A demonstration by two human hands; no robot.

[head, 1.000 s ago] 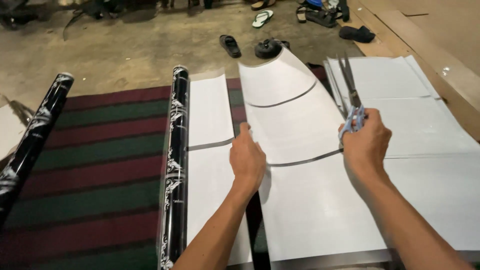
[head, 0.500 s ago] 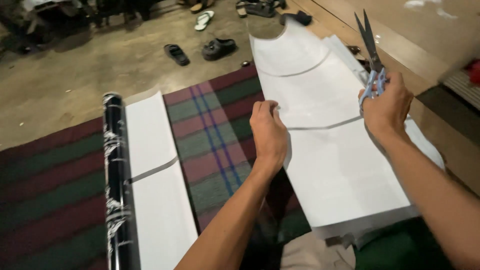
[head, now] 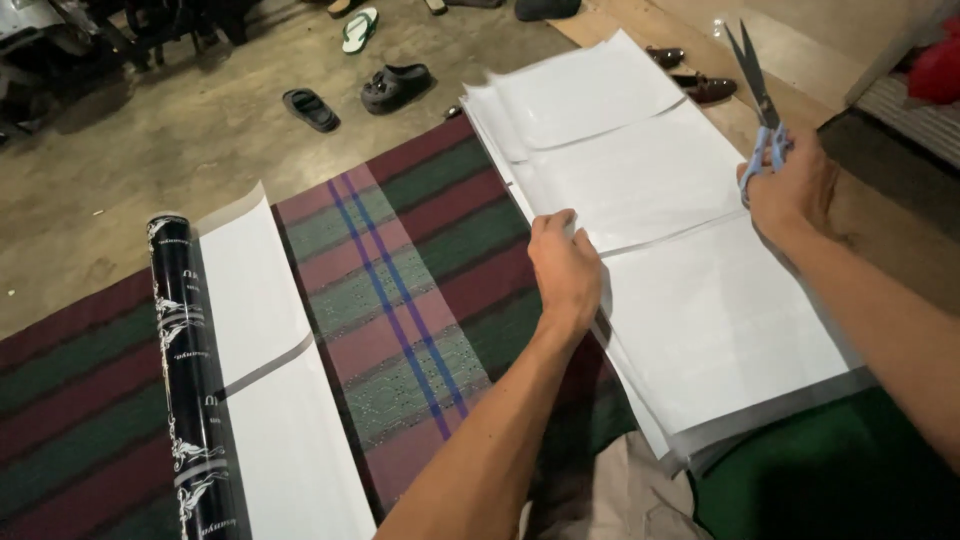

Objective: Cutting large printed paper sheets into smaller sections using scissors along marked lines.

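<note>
Concrete floor [head: 150, 150], plaid mat [head: 400, 290], sandals [head: 310, 108]

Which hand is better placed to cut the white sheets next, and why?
The right hand: it holds the scissors, blades up, over the white sheets. The left hand lies flat on their edge, pinning them.

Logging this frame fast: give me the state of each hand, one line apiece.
Left hand: open, palm down, fingers pressing the edge of the stack of white sheets.
Right hand: closed around the blue-handled scissors, blades pointing up.
</note>
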